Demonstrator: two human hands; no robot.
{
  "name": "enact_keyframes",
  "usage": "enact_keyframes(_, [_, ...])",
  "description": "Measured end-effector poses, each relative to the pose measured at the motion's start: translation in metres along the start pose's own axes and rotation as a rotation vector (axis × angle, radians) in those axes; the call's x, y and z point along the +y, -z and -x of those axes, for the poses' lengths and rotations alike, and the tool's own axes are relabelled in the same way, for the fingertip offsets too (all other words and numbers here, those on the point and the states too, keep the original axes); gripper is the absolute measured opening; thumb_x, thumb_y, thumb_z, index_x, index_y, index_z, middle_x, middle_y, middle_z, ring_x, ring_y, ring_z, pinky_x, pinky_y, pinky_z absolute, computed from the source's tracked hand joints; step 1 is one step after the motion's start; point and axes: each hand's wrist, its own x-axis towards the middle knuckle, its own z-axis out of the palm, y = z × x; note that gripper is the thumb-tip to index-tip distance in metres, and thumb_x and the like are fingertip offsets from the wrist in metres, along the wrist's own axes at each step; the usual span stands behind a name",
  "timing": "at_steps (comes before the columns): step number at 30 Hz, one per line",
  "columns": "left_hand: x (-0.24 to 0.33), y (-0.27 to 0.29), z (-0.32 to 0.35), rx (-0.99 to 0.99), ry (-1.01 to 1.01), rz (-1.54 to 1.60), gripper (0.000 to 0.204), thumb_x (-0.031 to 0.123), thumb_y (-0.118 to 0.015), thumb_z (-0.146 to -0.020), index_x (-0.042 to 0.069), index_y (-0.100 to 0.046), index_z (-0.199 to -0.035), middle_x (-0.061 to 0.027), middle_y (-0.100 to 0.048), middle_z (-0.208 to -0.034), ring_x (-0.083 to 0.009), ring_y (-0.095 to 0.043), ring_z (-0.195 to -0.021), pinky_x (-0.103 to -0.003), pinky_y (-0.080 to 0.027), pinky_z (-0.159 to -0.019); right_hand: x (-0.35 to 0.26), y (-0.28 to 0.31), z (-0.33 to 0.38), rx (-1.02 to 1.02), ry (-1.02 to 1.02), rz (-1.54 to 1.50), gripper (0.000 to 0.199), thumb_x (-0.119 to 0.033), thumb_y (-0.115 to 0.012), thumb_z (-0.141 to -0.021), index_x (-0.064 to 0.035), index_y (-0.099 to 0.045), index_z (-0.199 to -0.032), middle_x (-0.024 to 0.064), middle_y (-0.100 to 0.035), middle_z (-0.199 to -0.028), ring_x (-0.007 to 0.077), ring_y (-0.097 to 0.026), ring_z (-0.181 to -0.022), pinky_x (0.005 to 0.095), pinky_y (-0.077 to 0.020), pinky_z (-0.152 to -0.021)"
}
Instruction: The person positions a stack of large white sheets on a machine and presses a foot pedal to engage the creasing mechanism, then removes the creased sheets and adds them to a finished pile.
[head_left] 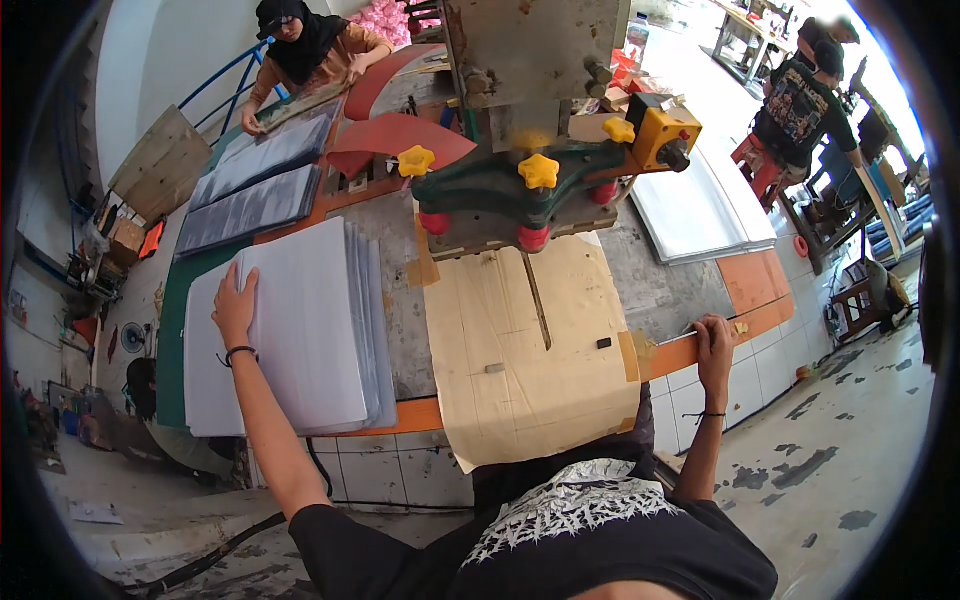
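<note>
One view only, the head camera, looks down on a tiled counter with an orange front edge. The left hand lies flat and spread on the near left corner of a thick stack of pale sheets, which sits toward the counter's left end, its near side close to the front edge. The fingers are loose on the top sheet and pinch nothing that I can see. The right hand rests on the front edge to the right, fingers curled over the orange lip; whether it grips the edge or merely leans there, I cannot tell.

Between the hands a tan cardboard pad covers the middle of the counter and hangs over its front edge. Above the pad's far end stands a green press head with yellow knobs and red feet. No sheet lies on the pad beneath it, so by my judgement no piece is loaded at this moment, and the tall stack suggests much remains to be worked.

Farther along the left side lie dark grey panels, where another person's hand touches a board. A second white pile rests at the far right of the counter.
</note>
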Motion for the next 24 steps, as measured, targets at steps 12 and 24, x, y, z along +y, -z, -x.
enact_keyframes(12, [-0.005, -0.002, -0.004, -0.026, -0.038, 0.02, 0.078, 0.073, -0.049, -0.089, 0.026, -0.044, -0.152, -0.0126, -0.045, -0.154, -0.0362, -0.041, -0.142, -0.064, -0.028, -0.111, 0.005, -0.001, 0.006, 0.074, -0.228, -0.513, 0.013, -0.013, -0.057, -0.104, 0.0004, -0.06, -0.104, 0.0, -0.057, -0.086, 0.0075, -0.054, -0.083, 0.0241, -0.0455, -0.075])
enact_keyframes(24, [-0.002, -0.001, -0.003, -0.009, -0.032, -0.008, 0.078, 0.072, -0.048, -0.09, 0.025, -0.044, -0.151, -0.0115, -0.046, -0.153, -0.0365, -0.043, -0.14, -0.063, -0.03, -0.111, -0.02, 0.003, -0.01, -0.056, -0.098, -0.17, 0.015, -0.01, -0.07, -0.092, -0.0027, -0.072, -0.106, 0.0096, -0.061, -0.099, 0.0174, -0.06, -0.073, 0.0317, -0.0498, -0.069])
